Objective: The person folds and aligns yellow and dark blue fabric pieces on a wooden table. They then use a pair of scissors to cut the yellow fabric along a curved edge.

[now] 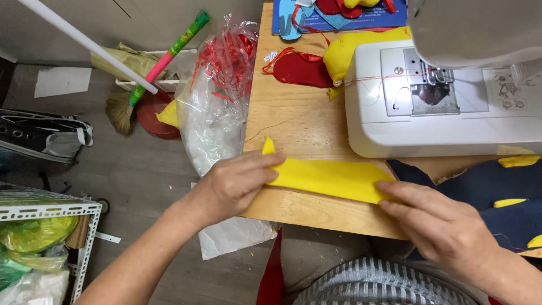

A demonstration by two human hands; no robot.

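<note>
A long yellow fabric strip (333,178) lies folded along the front of the wooden table (299,121). My left hand (237,183) presses down on its left end, fingers flat over the cloth. At the strip's right end my right hand (437,223) pinches and holds the fold. Just behind the strip stands a white sewing machine (446,107) with its needle plate in view.
Red fabric pieces (302,68) and more yellow cloth (355,48) lie at the back of the table. Navy fabric (491,189) sits at right. A clear plastic bag (217,96) of red scraps hangs off the table's left edge; a broom (144,79) and metal shelf (51,212) stand on the floor.
</note>
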